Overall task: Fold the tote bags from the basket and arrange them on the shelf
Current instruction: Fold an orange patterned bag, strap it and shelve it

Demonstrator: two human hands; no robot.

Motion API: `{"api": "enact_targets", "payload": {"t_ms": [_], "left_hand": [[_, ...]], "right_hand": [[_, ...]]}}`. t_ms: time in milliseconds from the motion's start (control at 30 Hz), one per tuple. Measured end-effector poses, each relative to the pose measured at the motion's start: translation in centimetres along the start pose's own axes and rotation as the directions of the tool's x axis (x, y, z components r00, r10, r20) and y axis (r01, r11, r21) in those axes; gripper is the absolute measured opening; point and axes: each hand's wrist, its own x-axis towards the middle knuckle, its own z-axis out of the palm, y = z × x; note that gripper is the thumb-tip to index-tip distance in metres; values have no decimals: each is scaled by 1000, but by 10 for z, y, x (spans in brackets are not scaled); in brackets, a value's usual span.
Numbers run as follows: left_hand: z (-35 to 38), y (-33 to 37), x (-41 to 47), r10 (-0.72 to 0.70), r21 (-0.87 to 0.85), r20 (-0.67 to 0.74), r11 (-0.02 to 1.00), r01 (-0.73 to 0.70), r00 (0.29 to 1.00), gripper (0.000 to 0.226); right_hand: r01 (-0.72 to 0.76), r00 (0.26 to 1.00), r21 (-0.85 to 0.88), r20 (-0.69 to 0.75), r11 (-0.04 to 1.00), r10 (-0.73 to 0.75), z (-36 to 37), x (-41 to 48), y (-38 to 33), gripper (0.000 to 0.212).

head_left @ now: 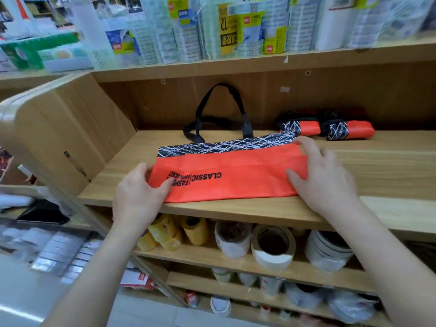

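Note:
An orange tote bag with a black-and-white scribble band and black handles lies flat and folded lengthwise on the wooden shelf. My left hand pinches its left end, thumb on top over the printed lettering. My right hand holds the right end, thumb on the orange cloth and fingers around the edge. Two folded tote bags of the same pattern sit side by side at the back right of the shelf. No basket is in view.
A wooden side panel closes the shelf on the left. Rolls of tape and yellow rolls fill the shelf below. Packaged goods line the shelf above. Bare shelf surface lies to the right of the bag.

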Motion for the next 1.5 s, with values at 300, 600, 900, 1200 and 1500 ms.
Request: {"api": "enact_targets", "payload": {"t_ms": [300,600,900,1200,1500], "left_hand": [[-10,-26,21,481,-231,434,876,-422,762,37],[-31,-32,30,402,-320,534,910,-263,744,50],[-22,-12,20,-25,-445,205,888,116,978,8],[-5,-14,19,161,-75,39,985,-158,986,53],[-29,-30,11,414,53,546,850,-524,728,77]], "right_hand": [[367,817,64,455,928,-354,-8,13,8,84],[378,683,86,646,922,-340,-37,18,2,96],[-284,894,532,447,798,20,-39,11,8,22],[-107,991,80,-74,991,113,7,2,-16,58],[288,957,-17,-22,957,-289,11,0,-38,44]]}}
